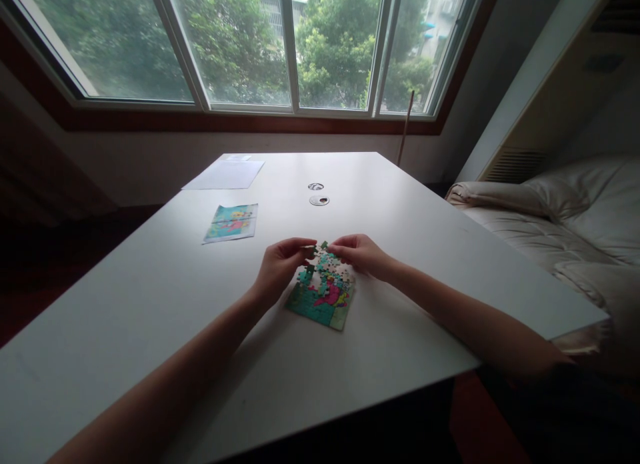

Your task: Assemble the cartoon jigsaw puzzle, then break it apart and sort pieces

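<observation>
1. Your left hand (283, 264) is at the far edge of the puzzle, with thumb and forefinger pinched together on a small green piece (313, 251)
2. Your right hand (361, 254) faces it from the other side, fingers curled and tips down at the same far edge; you cannot tell whether it grips anything
3. The fingertips of your two hands are near each other, with the piece between them
4. The puzzle (323, 299) lies flat on the white table (150, 317), about mid-table and turned askew; its near part is joined up, its far part is loose and gappy
5. A picture card (231, 223) lies beyond the puzzle to the left, well apart from it
6. A pale sheet (225, 174) lies farther off, near the table's far left corner
7. Two round discs (315, 186) sit one behind the other beyond your hands
8. A window (250, 44) full of trees spans the far wall, a stick (405, 127) leans below it, and cushions (575, 211) lie right of the table
</observation>
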